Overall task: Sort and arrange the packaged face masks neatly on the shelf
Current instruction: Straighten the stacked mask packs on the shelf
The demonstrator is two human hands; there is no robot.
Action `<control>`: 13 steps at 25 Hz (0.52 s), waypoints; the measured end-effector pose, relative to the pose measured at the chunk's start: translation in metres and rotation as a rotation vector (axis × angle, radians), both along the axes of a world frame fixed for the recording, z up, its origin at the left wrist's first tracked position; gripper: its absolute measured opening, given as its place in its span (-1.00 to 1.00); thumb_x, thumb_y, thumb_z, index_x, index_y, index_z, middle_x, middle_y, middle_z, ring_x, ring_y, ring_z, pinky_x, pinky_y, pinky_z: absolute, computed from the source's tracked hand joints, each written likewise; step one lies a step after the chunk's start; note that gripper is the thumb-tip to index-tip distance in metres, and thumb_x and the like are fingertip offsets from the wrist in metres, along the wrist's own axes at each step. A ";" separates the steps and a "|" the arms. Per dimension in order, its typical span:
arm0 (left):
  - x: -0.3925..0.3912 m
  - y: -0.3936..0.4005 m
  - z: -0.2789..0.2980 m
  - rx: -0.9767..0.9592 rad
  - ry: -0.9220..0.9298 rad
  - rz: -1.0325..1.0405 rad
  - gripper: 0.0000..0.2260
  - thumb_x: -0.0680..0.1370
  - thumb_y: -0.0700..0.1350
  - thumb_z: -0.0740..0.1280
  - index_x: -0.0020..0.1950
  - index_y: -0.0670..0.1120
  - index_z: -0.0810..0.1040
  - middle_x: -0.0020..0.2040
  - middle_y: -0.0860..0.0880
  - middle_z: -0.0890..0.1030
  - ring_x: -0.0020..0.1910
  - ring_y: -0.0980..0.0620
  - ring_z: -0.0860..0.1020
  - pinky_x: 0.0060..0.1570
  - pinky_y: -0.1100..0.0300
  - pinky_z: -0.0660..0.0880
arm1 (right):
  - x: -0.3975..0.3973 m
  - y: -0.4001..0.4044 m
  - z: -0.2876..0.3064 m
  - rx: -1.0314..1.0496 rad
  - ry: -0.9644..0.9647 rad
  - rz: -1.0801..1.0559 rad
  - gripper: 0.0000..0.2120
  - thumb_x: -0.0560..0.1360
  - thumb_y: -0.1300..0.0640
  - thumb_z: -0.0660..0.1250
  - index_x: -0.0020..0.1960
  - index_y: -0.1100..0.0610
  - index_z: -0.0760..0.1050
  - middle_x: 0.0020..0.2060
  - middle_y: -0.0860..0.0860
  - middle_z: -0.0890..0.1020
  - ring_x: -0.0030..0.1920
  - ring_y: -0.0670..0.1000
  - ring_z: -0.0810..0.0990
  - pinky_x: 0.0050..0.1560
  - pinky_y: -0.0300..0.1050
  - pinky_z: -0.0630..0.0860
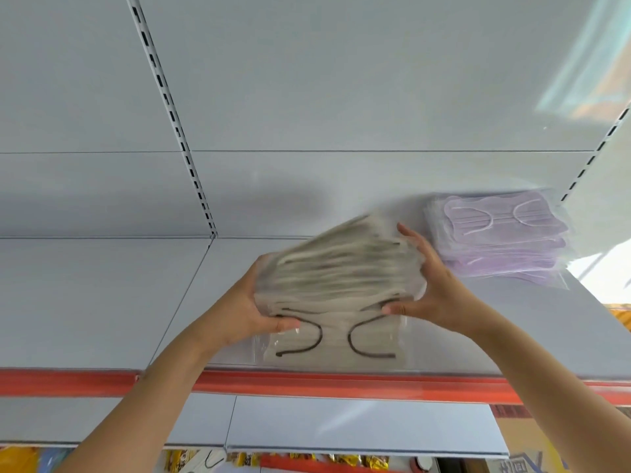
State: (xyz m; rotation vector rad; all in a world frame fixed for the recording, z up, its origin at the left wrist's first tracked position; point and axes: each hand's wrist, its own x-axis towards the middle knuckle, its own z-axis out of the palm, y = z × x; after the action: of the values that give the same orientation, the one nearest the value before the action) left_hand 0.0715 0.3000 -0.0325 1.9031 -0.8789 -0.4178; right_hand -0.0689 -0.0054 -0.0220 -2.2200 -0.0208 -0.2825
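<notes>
Bright, even light; soft shadows; motion blur; wide-angle bending at edges.

A shop, by the look of it. Grey metal gondola shelf (102, 302) w/ a red price strip (307, 387) along the front edge, slotted uprights (170, 107) on the back panel. Stock in clear bags: purple face masks (502, 233) stacked far right, bright snack packets (341, 462) on the shelf below.

We see glossy clear plastic wrapping the grey cloth masks (338, 268) and lilac masks (502, 233); the shelf (102, 302) looks smooth, matt painted metal.
</notes>
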 end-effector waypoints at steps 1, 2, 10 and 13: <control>-0.004 0.001 -0.005 0.021 0.005 -0.027 -0.07 0.26 -0.04 0.69 0.51 0.21 0.28 0.39 0.21 0.51 0.42 0.20 0.44 0.41 0.21 0.36 | -0.003 0.000 -0.007 0.031 0.071 0.036 0.17 0.16 -0.28 0.60 0.57 -0.13 0.00 0.51 -0.34 0.18 0.51 -0.31 0.14 0.39 -0.49 0.14; -0.007 0.000 -0.010 0.022 0.012 -0.041 -0.05 0.27 -0.07 0.69 0.53 0.19 0.26 0.40 0.21 0.50 0.42 0.20 0.43 0.43 0.23 0.34 | -0.005 -0.003 -0.015 0.070 0.122 0.074 0.26 0.17 -0.18 0.64 0.60 -0.07 -0.12 0.44 -0.48 0.21 0.47 -0.38 0.16 0.38 -0.51 0.13; -0.006 -0.004 0.006 -0.154 0.146 -0.015 -0.33 0.39 -0.26 0.59 0.45 -0.07 0.44 0.31 -0.01 0.63 0.34 0.03 0.56 0.33 0.14 0.49 | 0.003 -0.003 0.006 0.206 -0.021 -0.091 0.08 0.20 -0.10 0.62 0.57 -0.16 0.10 0.34 -0.27 0.46 0.37 -0.33 0.38 0.46 -0.26 0.26; -0.005 -0.005 0.003 -0.131 0.102 -0.019 -0.30 0.36 -0.27 0.59 0.46 -0.13 0.43 0.33 0.03 0.62 0.36 0.07 0.54 0.38 0.15 0.45 | 0.001 -0.005 0.002 0.143 -0.024 -0.055 -0.01 0.20 -0.30 0.57 0.52 -0.25 0.18 0.39 -0.24 0.46 0.42 -0.19 0.39 0.46 -0.12 0.30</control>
State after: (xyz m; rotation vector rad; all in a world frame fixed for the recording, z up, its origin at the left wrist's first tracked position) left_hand 0.0661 0.2954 -0.0299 1.7398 -0.8377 -0.4539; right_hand -0.0674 -0.0101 -0.0199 -2.0771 0.0464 -0.3311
